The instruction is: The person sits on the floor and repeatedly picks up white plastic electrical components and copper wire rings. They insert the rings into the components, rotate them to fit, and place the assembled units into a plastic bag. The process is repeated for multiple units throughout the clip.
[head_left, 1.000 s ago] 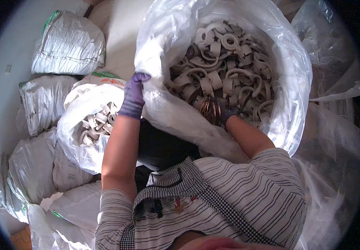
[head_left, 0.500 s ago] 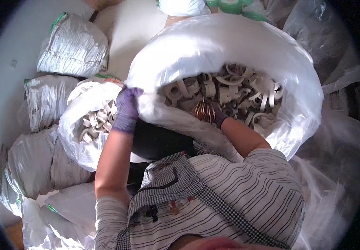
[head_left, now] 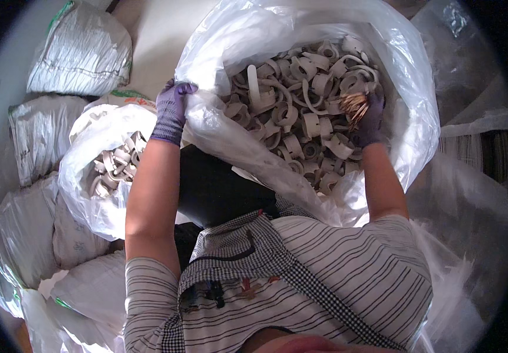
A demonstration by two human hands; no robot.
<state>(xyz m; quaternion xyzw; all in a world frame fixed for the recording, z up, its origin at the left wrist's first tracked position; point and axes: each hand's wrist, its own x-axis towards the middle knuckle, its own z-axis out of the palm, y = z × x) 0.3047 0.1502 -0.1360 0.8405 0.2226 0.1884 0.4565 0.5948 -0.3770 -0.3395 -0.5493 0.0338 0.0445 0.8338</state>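
Observation:
My left hand (head_left: 173, 112), in a purple knit glove, is closed on the near left rim of a large clear plastic bag (head_left: 416, 65). Inside the bag lie many grey-white curved, ring-shaped pieces (head_left: 310, 125). My right hand (head_left: 373, 120), gloved alike, reaches into the bag's right side over these pieces. It is closed around a bundle of thin copper-coloured strips or rods (head_left: 354, 107), whose ends fan out to the left; their exact kind I cannot make out.
A smaller plastic bag (head_left: 72, 197) with similar pale pieces (head_left: 111, 167) stands left of my left forearm. Stacked white woven sacks (head_left: 80, 53) line the left side. Black fabric (head_left: 218, 188) lies between my arms. Clear plastic sheeting (head_left: 460, 194) covers the right side.
My right hand has moved right and away from me with the copper-coloured bundle. The bag's mouth has opened wider, showing more pieces. My left hand still grips the rim.

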